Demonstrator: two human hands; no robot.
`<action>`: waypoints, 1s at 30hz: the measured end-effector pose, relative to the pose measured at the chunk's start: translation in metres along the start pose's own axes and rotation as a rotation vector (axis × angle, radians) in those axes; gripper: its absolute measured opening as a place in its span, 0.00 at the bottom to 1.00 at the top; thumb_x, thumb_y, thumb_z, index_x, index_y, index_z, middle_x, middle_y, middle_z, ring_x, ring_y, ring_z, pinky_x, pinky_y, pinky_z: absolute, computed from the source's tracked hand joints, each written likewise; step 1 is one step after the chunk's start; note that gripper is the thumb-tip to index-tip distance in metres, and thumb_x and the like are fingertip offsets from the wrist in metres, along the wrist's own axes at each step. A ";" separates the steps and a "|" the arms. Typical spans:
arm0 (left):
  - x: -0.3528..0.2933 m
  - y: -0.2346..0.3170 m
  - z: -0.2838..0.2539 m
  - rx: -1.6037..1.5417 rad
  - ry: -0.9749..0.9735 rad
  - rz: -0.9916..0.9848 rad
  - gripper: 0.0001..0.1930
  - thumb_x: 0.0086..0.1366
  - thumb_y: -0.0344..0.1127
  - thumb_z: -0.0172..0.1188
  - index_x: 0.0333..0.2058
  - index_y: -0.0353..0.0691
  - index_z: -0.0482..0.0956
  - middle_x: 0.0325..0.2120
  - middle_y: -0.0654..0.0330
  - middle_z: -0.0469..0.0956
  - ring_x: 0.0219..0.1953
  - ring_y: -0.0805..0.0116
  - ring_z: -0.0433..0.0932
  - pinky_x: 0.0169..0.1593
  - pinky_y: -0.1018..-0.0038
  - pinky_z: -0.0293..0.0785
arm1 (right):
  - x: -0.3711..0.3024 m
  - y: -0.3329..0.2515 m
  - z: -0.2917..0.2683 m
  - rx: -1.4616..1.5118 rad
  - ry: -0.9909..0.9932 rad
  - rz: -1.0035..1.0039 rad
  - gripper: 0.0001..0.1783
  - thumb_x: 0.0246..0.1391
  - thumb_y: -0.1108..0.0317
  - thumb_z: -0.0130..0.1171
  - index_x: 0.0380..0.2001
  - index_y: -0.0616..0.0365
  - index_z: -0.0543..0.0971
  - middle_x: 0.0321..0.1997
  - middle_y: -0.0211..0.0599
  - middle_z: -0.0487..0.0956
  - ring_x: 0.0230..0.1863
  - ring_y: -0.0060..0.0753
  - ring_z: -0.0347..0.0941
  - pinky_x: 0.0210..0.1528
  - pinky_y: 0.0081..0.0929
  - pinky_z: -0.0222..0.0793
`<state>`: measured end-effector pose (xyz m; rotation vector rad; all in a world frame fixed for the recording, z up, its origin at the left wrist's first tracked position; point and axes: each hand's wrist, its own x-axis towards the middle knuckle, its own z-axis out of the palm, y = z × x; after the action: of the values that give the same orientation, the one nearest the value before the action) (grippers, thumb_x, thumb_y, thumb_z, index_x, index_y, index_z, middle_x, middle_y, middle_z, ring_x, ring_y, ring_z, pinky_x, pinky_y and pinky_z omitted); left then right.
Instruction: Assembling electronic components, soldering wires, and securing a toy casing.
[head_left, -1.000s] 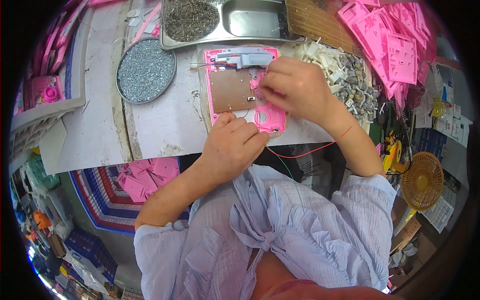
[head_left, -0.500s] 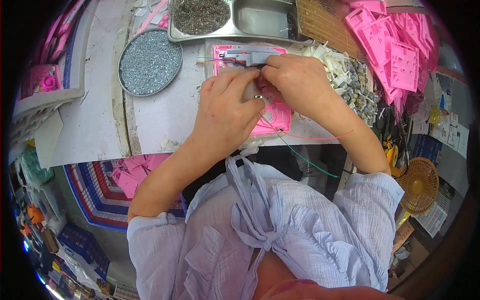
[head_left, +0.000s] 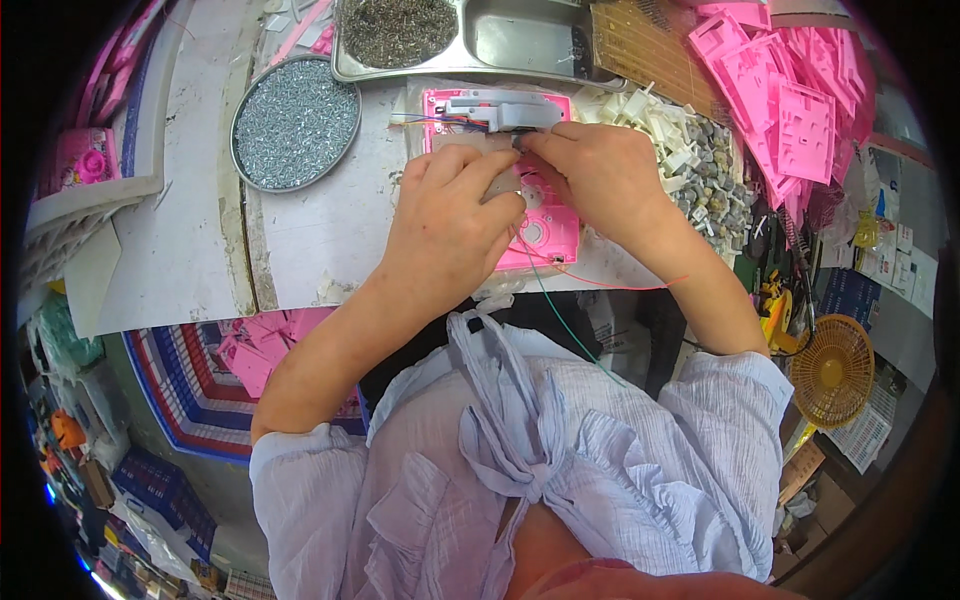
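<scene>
Apparently partway: grey part (head_left: 520,113) sits in pink shell (head_left: 562,232) by the tabletop's front edge (head_left: 200,312); shell's open, red wire (head_left: 620,288) and green wire (head_left: 546,296) trail loose. Left hand (head_left: 447,215) and right hand (head_left: 612,175) meet over it, fingers (head_left: 550,146) bunched, grasp hidden, can't tell. Dish (head_left: 234,150): screws (head_left: 297,125). Tray (head_left: 525,42): dark bits (head_left: 400,30), left compartment. Basket (head_left: 187,395): pink pieces (head_left: 258,352).

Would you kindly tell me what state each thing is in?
Pink casing: open, inside showing.
Left hand: fingers bent over the casing.
Right hand: fingers bent, near the left hand.
Red wire: far end loose.
Green wire: far end loose.
Round dish: full of metal pieces.
Metal tray: left compartment filled.
Striped basket: holding pink parts.
</scene>
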<state>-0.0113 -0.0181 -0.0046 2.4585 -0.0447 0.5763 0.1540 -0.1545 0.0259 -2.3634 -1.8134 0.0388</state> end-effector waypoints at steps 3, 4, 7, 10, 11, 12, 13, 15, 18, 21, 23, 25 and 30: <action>-0.001 0.000 0.001 0.000 0.008 -0.001 0.10 0.52 0.32 0.67 0.35 0.43 0.84 0.52 0.57 0.80 0.49 0.57 0.75 0.54 0.58 0.65 | 0.007 -0.008 -0.009 -0.084 -0.081 -0.031 0.08 0.46 0.66 0.64 0.32 0.51 0.86 0.29 0.36 0.84 0.32 0.44 0.83 0.31 0.40 0.78; -0.001 0.000 0.002 0.002 0.012 -0.002 0.09 0.52 0.32 0.67 0.35 0.43 0.84 0.52 0.57 0.80 0.48 0.57 0.75 0.54 0.57 0.66 | 0.010 -0.012 -0.013 -0.100 -0.116 -0.044 0.07 0.46 0.66 0.64 0.30 0.52 0.86 0.28 0.37 0.84 0.31 0.44 0.83 0.30 0.40 0.78; -0.001 0.002 0.003 0.018 0.011 -0.007 0.09 0.53 0.33 0.68 0.35 0.42 0.84 0.51 0.59 0.80 0.48 0.57 0.75 0.53 0.58 0.66 | 0.020 -0.020 -0.015 -0.157 -0.175 -0.088 0.04 0.45 0.67 0.64 0.23 0.53 0.85 0.25 0.39 0.83 0.29 0.45 0.83 0.28 0.40 0.78; -0.002 -0.001 0.005 0.023 -0.016 -0.009 0.09 0.54 0.33 0.68 0.35 0.42 0.84 0.49 0.60 0.80 0.47 0.58 0.75 0.52 0.59 0.66 | 0.029 -0.023 -0.017 -0.177 -0.208 -0.193 0.07 0.45 0.67 0.64 0.18 0.54 0.84 0.23 0.40 0.83 0.28 0.44 0.83 0.27 0.39 0.78; -0.003 -0.001 0.005 0.017 -0.012 -0.006 0.09 0.54 0.33 0.68 0.35 0.43 0.84 0.49 0.60 0.80 0.47 0.59 0.75 0.52 0.59 0.66 | 0.033 -0.024 -0.019 -0.177 -0.218 -0.237 0.08 0.45 0.67 0.64 0.16 0.54 0.83 0.23 0.40 0.83 0.28 0.43 0.83 0.27 0.39 0.77; -0.003 -0.001 0.004 0.013 -0.006 -0.006 0.09 0.54 0.34 0.68 0.35 0.43 0.84 0.49 0.61 0.81 0.47 0.59 0.75 0.52 0.60 0.66 | 0.036 -0.022 -0.023 -0.191 -0.263 -0.264 0.06 0.46 0.67 0.63 0.21 0.55 0.84 0.23 0.39 0.83 0.27 0.43 0.83 0.26 0.39 0.77; -0.004 -0.001 0.003 0.010 0.000 -0.005 0.09 0.54 0.34 0.68 0.35 0.43 0.84 0.49 0.61 0.81 0.47 0.60 0.75 0.52 0.60 0.66 | 0.038 -0.018 -0.028 -0.206 -0.308 -0.291 0.06 0.46 0.67 0.63 0.25 0.55 0.86 0.22 0.39 0.83 0.26 0.42 0.83 0.26 0.39 0.76; -0.007 -0.002 0.001 0.018 0.015 0.001 0.09 0.54 0.34 0.68 0.36 0.44 0.84 0.49 0.62 0.81 0.48 0.60 0.75 0.53 0.61 0.66 | 0.030 -0.014 -0.033 -0.247 -0.356 -0.279 0.12 0.47 0.67 0.61 0.37 0.55 0.86 0.20 0.37 0.82 0.24 0.40 0.82 0.24 0.38 0.75; -0.011 -0.003 0.002 0.021 0.029 0.012 0.09 0.55 0.35 0.68 0.35 0.45 0.84 0.50 0.63 0.81 0.48 0.61 0.75 0.54 0.61 0.66 | 0.000 -0.013 -0.031 -0.317 -0.374 -0.205 0.26 0.50 0.67 0.59 0.56 0.53 0.80 0.18 0.33 0.79 0.21 0.37 0.80 0.22 0.36 0.73; -0.015 -0.005 0.004 0.019 0.044 0.023 0.08 0.55 0.35 0.68 0.35 0.45 0.84 0.51 0.63 0.81 0.48 0.62 0.75 0.55 0.61 0.66 | -0.011 0.002 -0.028 -0.292 -0.407 -0.181 0.31 0.55 0.65 0.59 0.64 0.45 0.76 0.15 0.30 0.76 0.17 0.35 0.77 0.18 0.34 0.69; -0.015 -0.006 0.003 0.021 0.045 0.035 0.08 0.55 0.35 0.68 0.35 0.45 0.84 0.51 0.64 0.81 0.48 0.62 0.75 0.55 0.61 0.66 | -0.017 0.012 -0.022 -0.142 -0.305 -0.207 0.30 0.55 0.64 0.59 0.64 0.42 0.76 0.15 0.30 0.76 0.17 0.36 0.76 0.18 0.34 0.69; -0.015 -0.006 0.003 0.029 0.033 0.035 0.08 0.55 0.35 0.68 0.35 0.45 0.84 0.50 0.64 0.81 0.47 0.62 0.75 0.55 0.61 0.65 | -0.018 0.019 -0.020 -0.052 -0.259 -0.226 0.30 0.55 0.63 0.60 0.63 0.40 0.77 0.16 0.31 0.76 0.18 0.37 0.76 0.19 0.36 0.69; -0.016 0.003 -0.009 -0.033 0.032 0.018 0.10 0.54 0.32 0.69 0.37 0.44 0.83 0.47 0.62 0.81 0.45 0.61 0.77 0.52 0.62 0.69 | 0.003 0.030 -0.030 -0.081 -0.355 -0.325 0.27 0.54 0.64 0.62 0.59 0.36 0.80 0.20 0.36 0.79 0.24 0.43 0.79 0.26 0.40 0.71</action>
<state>-0.0297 -0.0168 -0.0032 2.4189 -0.0628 0.6173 0.1875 -0.1621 0.0509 -2.1869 -2.3839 0.3719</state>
